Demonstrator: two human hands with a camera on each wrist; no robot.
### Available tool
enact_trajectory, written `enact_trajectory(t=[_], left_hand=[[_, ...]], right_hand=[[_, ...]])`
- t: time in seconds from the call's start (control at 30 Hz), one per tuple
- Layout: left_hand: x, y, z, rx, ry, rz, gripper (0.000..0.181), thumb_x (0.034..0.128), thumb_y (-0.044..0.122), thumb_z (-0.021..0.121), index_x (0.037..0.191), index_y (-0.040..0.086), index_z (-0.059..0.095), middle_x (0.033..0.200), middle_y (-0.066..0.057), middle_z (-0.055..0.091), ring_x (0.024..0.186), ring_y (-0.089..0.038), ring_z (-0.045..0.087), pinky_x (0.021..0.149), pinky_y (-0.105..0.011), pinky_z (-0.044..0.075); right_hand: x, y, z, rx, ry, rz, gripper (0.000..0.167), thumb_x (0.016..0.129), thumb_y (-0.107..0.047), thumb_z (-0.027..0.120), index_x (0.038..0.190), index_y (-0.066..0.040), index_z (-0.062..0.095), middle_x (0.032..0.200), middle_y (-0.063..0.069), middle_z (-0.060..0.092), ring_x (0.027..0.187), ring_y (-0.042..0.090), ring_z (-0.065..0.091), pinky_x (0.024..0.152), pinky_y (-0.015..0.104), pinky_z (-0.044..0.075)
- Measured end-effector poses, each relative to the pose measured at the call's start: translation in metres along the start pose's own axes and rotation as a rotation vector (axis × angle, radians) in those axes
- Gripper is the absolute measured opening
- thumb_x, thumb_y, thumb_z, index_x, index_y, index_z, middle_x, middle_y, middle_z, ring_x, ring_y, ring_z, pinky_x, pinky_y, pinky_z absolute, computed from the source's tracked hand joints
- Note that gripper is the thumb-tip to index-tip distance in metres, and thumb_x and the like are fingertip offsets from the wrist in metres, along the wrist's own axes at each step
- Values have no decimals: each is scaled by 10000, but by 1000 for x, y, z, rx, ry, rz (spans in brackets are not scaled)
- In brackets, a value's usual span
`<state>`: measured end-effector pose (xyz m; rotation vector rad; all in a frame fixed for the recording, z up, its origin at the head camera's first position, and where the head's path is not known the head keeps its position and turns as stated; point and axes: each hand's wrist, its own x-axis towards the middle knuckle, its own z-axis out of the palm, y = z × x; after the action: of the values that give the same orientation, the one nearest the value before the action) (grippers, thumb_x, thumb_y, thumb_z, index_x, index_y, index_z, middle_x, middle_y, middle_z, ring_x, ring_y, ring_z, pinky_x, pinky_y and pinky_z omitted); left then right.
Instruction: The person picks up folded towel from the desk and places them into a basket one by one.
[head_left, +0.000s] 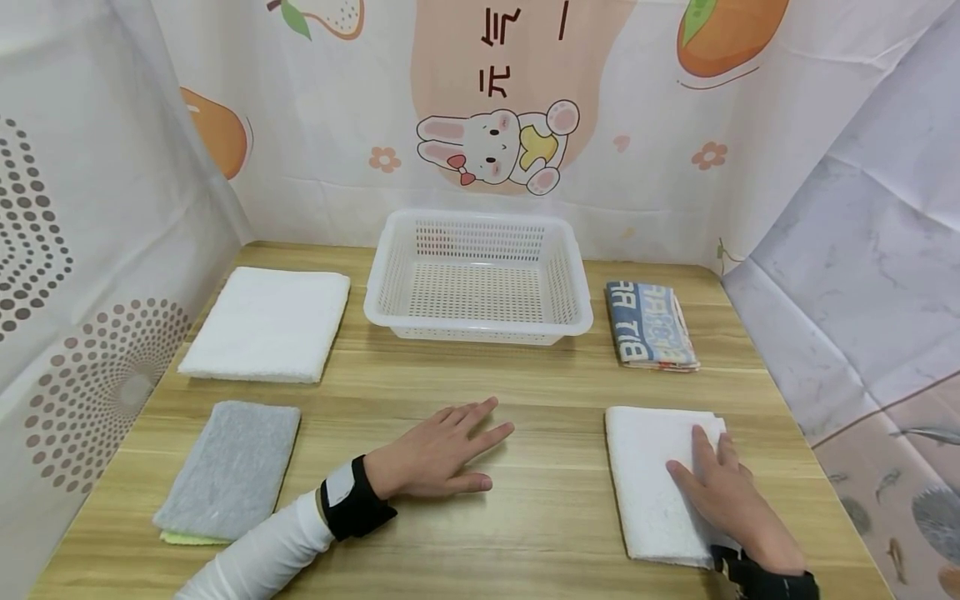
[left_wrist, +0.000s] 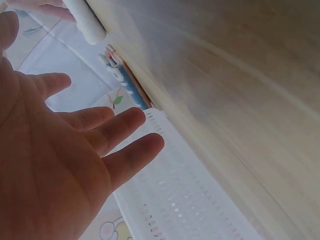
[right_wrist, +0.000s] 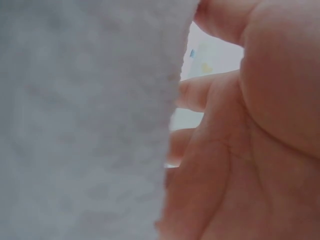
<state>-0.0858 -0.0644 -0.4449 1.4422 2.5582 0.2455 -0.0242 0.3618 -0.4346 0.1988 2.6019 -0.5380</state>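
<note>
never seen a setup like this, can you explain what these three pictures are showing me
There is no machine here, just a person's two bare hands at a table. The widest picture comes from a camera worn on the head, looking forward and down. The other two come from cameras worn on the wrists, so each shows a palm close up.

At the back of the table stands a basket. To its left lies a back white towel, with a grey towel nearer the person. To its right lies a blue cloth, with a front white towel nearer the person.

The left hand is spread over the table, holding nothing. The right hand rests on the front white towel.
</note>
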Motion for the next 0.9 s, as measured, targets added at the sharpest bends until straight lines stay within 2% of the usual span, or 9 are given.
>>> enact_trajectory(t=[0.17, 0.9], left_hand=[[0, 0, 0, 7, -5, -1, 726, 1016, 615, 346, 1611, 248, 149, 1651, -178, 104, 1467, -314, 285, 1158, -492, 284], [0, 1, 0, 5, -4, -7, 722, 1016, 591, 391, 1609, 246, 164, 1648, -179, 122, 1465, -312, 290, 1152, -494, 294]], right_hand=[[-1, 0, 2, -2, 8, -10, 1007, 1002, -645, 339, 1511, 148, -17, 1430, 532, -155, 1229, 786, -10, 967, 811, 169], [0, -3, 4, -10, 22, -17, 969, 1020, -601, 353, 1507, 157, -4, 1429, 539, -135, 1227, 792, 0, 972, 812, 165]])
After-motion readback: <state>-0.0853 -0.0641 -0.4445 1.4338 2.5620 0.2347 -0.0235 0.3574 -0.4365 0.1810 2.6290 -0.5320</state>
